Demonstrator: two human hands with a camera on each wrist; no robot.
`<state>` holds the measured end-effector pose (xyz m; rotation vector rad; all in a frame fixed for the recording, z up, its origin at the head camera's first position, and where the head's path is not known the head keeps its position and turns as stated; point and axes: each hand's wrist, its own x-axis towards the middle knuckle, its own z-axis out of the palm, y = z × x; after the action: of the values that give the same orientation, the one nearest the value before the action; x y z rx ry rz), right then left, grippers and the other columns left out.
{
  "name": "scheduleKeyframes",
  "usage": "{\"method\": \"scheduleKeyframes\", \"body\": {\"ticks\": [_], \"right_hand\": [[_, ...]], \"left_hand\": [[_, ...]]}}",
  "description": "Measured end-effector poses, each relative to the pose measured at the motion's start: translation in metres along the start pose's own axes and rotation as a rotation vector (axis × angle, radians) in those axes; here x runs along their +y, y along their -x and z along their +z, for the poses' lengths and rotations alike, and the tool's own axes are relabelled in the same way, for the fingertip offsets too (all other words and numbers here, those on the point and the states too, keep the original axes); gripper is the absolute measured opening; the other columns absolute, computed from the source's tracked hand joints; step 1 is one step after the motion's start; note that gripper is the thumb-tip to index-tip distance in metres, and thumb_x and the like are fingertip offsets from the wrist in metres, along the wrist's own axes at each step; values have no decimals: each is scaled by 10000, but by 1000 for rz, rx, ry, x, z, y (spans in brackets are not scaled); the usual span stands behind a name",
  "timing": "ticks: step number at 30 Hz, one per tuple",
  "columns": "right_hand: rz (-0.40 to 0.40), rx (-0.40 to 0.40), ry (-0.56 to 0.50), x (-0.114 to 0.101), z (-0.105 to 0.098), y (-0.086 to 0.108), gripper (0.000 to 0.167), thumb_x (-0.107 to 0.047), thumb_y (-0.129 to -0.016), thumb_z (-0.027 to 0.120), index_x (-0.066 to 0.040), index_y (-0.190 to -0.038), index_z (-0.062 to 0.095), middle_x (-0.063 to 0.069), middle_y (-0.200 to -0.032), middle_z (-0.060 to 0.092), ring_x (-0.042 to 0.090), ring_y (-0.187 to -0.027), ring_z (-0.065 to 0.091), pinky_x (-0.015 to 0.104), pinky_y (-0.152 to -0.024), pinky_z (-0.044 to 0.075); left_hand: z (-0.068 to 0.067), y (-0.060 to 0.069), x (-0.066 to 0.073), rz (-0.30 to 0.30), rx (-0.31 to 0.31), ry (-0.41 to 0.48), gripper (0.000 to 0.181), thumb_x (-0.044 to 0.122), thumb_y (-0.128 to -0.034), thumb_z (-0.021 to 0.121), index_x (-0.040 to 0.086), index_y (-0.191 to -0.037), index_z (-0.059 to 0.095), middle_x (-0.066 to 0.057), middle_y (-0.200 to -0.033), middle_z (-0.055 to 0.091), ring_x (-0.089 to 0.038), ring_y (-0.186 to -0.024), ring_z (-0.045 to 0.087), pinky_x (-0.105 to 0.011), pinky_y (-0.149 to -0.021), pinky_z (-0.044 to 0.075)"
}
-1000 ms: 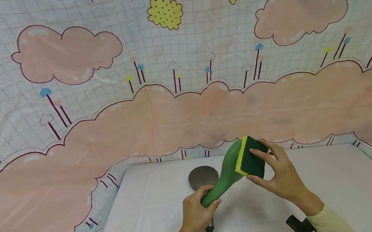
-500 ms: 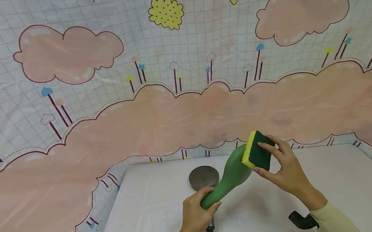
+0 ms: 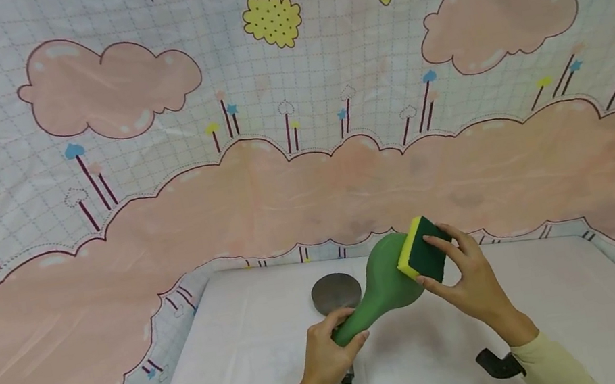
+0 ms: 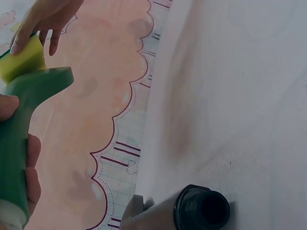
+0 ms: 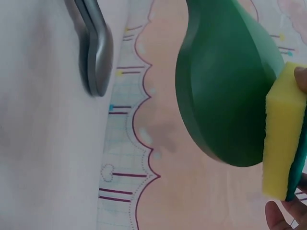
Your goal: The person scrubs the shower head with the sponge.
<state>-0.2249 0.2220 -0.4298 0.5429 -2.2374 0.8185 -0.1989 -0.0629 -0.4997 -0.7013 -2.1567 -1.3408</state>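
Note:
The left hand [image 3: 325,360] grips the narrow handle end of a green, broad-headed utensil [image 3: 387,277], held up above the white table. In the right hand [image 3: 475,286] is a sponge [image 3: 428,253], pinched between thumb and fingers, its dark green side outward. The sponge's yellow side [image 5: 283,139] lies against the edge of the utensil's rounded head [image 5: 225,86] in the right wrist view. From the left wrist, the yellow sponge [image 4: 26,60] touches the green head [image 4: 43,84], and the handle's pale end shows low at the left.
On the white table [image 3: 240,368] behind the left hand lies a grey round-headed utensil [image 3: 335,292] with a dark handle end [image 3: 348,377]. Its metal head [image 5: 100,62] shows in the right wrist view. A patterned cloth [image 3: 285,203] hangs behind the table.
The right hand and sponge have moved slightly right and up since the first frame. The green utensil has turned, so its head now looks broader. The left hand has barely moved.

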Motion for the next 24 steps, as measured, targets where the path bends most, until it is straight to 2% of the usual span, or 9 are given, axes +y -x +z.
{"method": "scheduleKeyframes", "body": {"ticks": [10, 14, 20, 24], "right_hand": [[-41, -14, 12, -5, 3, 2, 747, -189, -654, 895, -127, -1333, 590, 224, -1459, 429, 427, -1266, 450, 615, -834, 532], [-21, -6, 10, -2, 0, 2, 732, -186, -658, 892, -123, -1324, 595, 228, -1453, 432, 440, -1263, 445, 641, -819, 522], [23, -12, 13, 3, -4, 5, 714, -192, -672, 881, -120, -1322, 595, 221, -1466, 421, 446, -1312, 407, 661, -879, 479], [38, -16, 13, 3, -5, 7, 715, -201, -670, 880, -117, -1321, 595, 219, -1472, 417, 442, -1324, 397, 662, -899, 467]], "left_hand": [[2, -2, 3, -70, 34, 41, 386, 103, -717, 857, 156, -1067, 704, -29, -915, 764, -58, -737, 645, -218, -646, 501], [1, -2, 2, -118, 27, 75, 374, 122, -742, 850, 189, -1079, 701, -17, -932, 763, -78, -750, 651, -223, -659, 499], [-1, -3, 5, -207, 42, 158, 320, 145, -791, 817, 168, -1079, 680, -43, -905, 753, -71, -725, 654, -225, -632, 520], [-1, -3, 8, -222, 46, 151, 321, 148, -803, 802, 155, -1092, 662, -45, -877, 738, -45, -685, 629, -223, -602, 513]]}}
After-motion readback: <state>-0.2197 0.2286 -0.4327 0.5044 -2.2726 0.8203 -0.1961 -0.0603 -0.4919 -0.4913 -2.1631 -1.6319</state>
